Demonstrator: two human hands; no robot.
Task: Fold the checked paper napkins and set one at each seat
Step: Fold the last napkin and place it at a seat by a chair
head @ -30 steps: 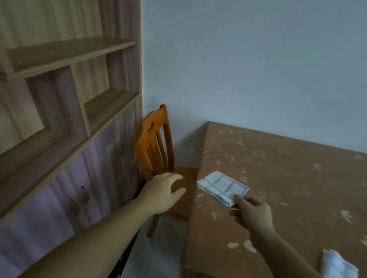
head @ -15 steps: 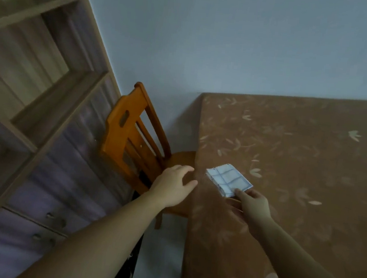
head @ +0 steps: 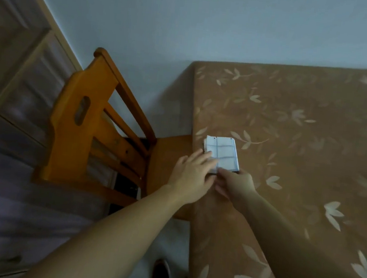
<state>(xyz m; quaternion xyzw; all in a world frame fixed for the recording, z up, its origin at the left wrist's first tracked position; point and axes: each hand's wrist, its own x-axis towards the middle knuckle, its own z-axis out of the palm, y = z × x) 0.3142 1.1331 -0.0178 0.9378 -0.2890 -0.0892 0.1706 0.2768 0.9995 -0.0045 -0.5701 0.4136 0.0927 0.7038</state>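
The right grip (head: 235,184) is pinching the near edge of the folded, blue-checked napkin (head: 223,152), the flat-fingered left grip (head: 191,174) touching its corner.

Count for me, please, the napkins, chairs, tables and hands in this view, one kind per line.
Checked napkin: 1
Orange chair: 1
Table: 1
Hands: 2, the left hand and the right hand
Total: 5

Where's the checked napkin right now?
Head view, centre: the checked napkin lies at the left edge of the table beside the orange chair, left hand resting on it, right hand pinching its near edge.
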